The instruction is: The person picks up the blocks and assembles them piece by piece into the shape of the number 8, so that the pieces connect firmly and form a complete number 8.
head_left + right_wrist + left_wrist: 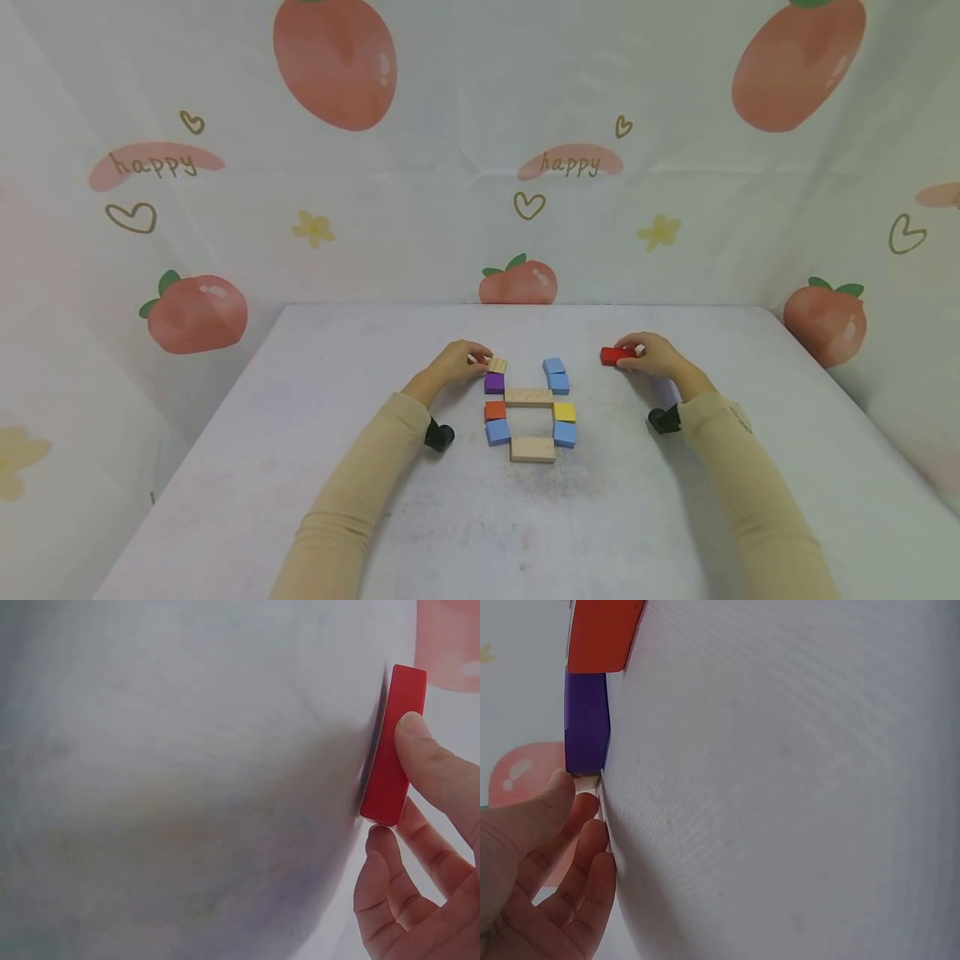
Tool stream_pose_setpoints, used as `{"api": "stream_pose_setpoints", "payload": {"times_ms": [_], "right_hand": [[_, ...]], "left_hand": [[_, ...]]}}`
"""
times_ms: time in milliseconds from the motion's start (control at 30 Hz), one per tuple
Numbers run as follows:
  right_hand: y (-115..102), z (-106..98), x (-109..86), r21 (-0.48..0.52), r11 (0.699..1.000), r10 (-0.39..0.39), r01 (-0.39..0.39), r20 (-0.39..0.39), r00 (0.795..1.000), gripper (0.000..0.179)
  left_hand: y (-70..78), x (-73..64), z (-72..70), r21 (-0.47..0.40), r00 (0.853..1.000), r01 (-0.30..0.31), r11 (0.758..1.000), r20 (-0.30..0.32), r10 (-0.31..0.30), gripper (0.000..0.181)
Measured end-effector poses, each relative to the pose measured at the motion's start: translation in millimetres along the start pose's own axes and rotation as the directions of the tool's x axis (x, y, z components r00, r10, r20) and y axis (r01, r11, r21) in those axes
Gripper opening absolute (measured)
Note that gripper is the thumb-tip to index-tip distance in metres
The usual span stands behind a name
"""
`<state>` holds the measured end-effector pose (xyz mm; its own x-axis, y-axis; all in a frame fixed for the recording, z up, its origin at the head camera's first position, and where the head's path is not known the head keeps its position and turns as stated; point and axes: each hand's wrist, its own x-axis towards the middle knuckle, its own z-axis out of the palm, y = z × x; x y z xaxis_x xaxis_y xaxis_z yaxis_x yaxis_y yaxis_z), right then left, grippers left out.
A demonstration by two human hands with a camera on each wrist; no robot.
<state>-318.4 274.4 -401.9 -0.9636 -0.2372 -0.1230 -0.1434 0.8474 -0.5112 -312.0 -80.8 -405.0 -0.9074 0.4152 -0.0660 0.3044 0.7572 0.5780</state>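
Observation:
My left hand (459, 363) has its thumb and fingertips at a small plain wooden block (497, 365), pinching its left end. That block lies at the far left end of a layout of blocks, right behind a purple block (494, 383). In the left wrist view the purple block (586, 724) hides most of the wooden one. Off to the right, my right hand (651, 357) grips a red rectangular block (611, 357). Its thumb presses on one long face of the red block (391, 750) in the right wrist view, with the other fingers behind and below.
Two blue blocks (557, 375) form the far right end of the layout. Long wooden blocks (528, 398) bridge its middle and near end. An orange block (495, 410), a yellow block (564, 412) and more blue blocks line the sides. A printed cloth hangs behind the white table (337, 350).

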Motion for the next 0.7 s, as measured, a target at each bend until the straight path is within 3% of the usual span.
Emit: {"api": "stream_pose_setpoints", "payload": {"times_ms": [267,367,400,433,533,633,667,700], "right_hand": [[-9,-3,-0.4,0.0,1.0,-0.006,0.006,-0.005,1.0,0.036],[-13,-3,1.8,-0.003,1.0,0.001,-0.001,0.001,1.0,0.037],[-14,-3,2.8,-0.004,1.0,0.0,0.0,0.001,1.0,0.037],[-15,-3,3.7,-0.005,1.0,-0.001,0.001,-0.001,1.0,0.037],[-19,-3,6.1,-0.01,1.0,-0.013,0.013,-0.003,1.0,0.038],[-24,-3,8.0,-0.009,1.0,-0.025,0.025,-0.003,1.0,0.038],[-26,-3,8.7,-0.01,0.999,-0.036,0.036,-0.002,0.999,0.038],[-28,-3,9.4,-0.011,0.999,-0.045,0.045,-0.003,0.999,0.037]], "left_hand": [[-3.6,3.8,-2.1,-0.004,1.0,0.01,1.0,0.016,-0.01,0.029],[-14.2,13.3,1.6,-0.027,0.999,0.016,1.0,0.033,-0.015,0.029],[-16.3,14.6,2.7,-0.019,1.0,-0.008,1.0,0.025,0.008,0.03],[-30.6,24.3,8.6,-0.031,0.998,-0.061,0.998,0.01,0.061,0.029],[-39.9,30.9,12.3,-0.02,0.997,-0.079,0.997,0.01,0.08,0.029],[-34.8,28.5,10.5,-0.039,0.999,-0.052,0.998,0.011,0.052,0.028],[-20.8,19.1,4.7,-0.025,1.0,-0.005,1.0,0.024,0.005,0.029],[-16.5,15.7,3.5,-0.014,1.0,-0.005,1.0,0.017,0.006,0.029]]}}
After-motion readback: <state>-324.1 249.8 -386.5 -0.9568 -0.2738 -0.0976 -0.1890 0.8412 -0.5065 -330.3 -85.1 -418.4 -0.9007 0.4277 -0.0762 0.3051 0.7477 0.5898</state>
